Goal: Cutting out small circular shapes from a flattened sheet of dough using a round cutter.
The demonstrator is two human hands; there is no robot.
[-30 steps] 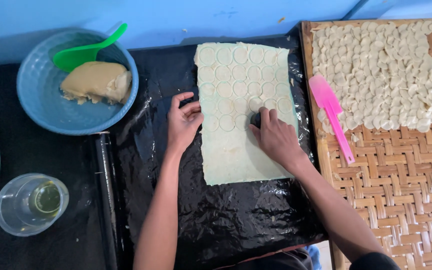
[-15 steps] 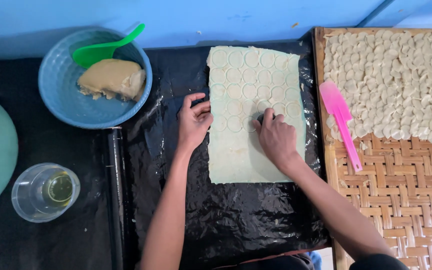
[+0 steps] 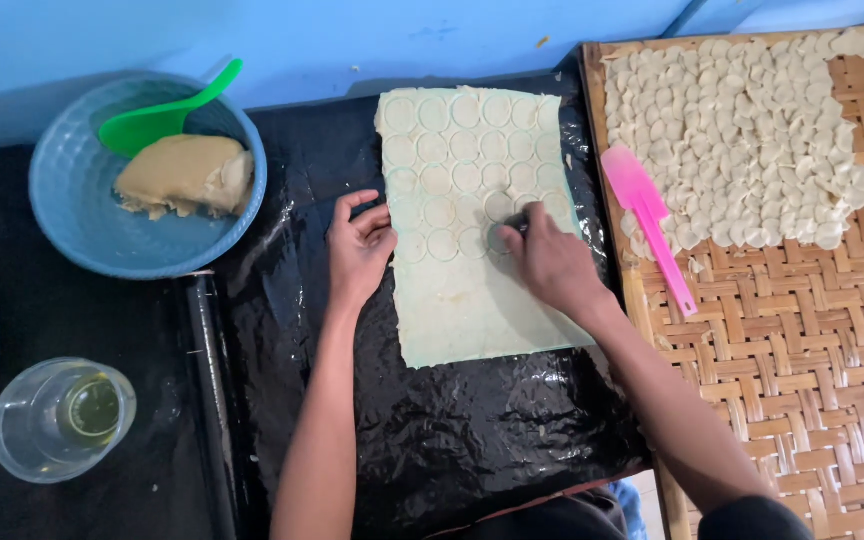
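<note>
Both hands had shifted slightly lower along the rolled dough sheet [image 3: 457, 290], which lay flat on black plastic film [image 3: 452, 440] beside a woven bamboo tray [image 3: 802, 330] of cut discs. Thin, soft and easily torn, the sheet looked best lifted from its edges. The left hand [image 3: 359, 250], fingers loosely curled, pressed on its left margin; the right hand [image 3: 549, 262] was closed on a small dark cutter [image 3: 520, 226], barely visible, pushed into the sheet's middle.
</note>
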